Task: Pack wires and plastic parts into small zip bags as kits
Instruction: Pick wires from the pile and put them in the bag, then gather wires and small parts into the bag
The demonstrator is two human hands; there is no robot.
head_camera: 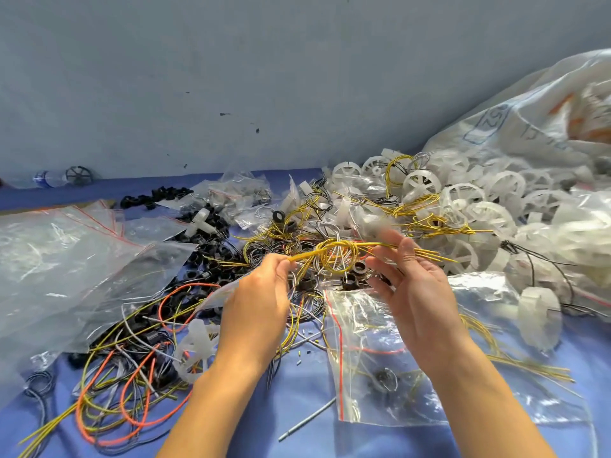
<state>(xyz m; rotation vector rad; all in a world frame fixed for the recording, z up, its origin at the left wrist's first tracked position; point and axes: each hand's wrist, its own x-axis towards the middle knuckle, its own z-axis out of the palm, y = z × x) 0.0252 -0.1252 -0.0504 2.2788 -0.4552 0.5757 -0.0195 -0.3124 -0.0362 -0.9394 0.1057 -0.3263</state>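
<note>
Left hand pinches yellow wire coil; right hand pinches its tails.

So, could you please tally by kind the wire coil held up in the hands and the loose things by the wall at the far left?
Yellow wire coil, held between left hand and right hand: 1
Plastic bottle: 1
Dark spoked wheel: 1
Total: 3

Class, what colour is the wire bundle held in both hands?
The wire bundle is yellow; head view.
</note>
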